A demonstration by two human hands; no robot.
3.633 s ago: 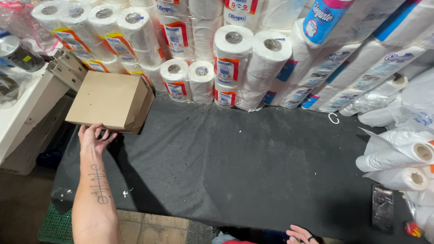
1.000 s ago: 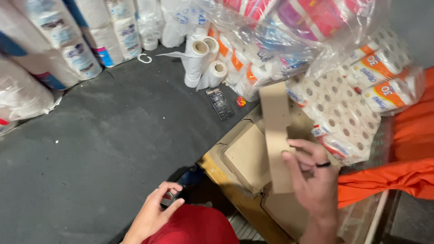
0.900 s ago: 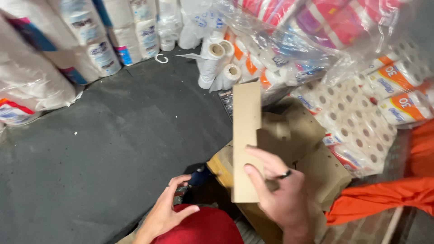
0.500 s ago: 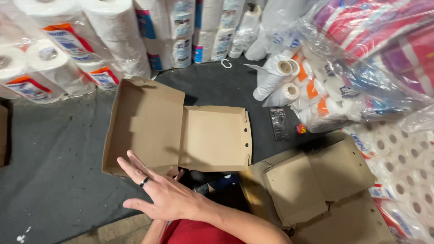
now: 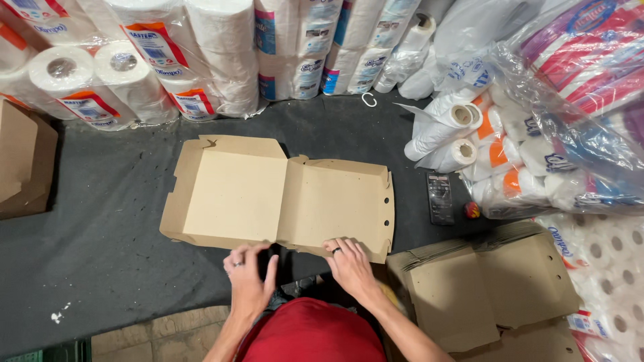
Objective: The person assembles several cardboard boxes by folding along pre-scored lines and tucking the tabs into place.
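An unfolded brown cardboard box [image 5: 275, 194] lies open and flat on the dark table cover [image 5: 100, 221], its two halves side by side. My left hand [image 5: 249, 278] rests at the near edge of the left half, fingers on the front flap. At the near edge of the right half, the fingertips of my right hand [image 5: 349, 265], with a ring on one finger, press on the cardboard. Neither hand closes around anything.
Wrapped toilet-paper rolls [image 5: 168, 53] line the back, and more packs [image 5: 537, 134] pile up at the right. A folded cardboard box [image 5: 23, 157] sits at the far left. A stack of flat boxes [image 5: 483, 288] lies at lower right. A dark phone [image 5: 441, 198] lies on the cover.
The open box has been laid flat on the cover. My right hand went from the left half to the right half's near edge, and my left hand came up to the left half.
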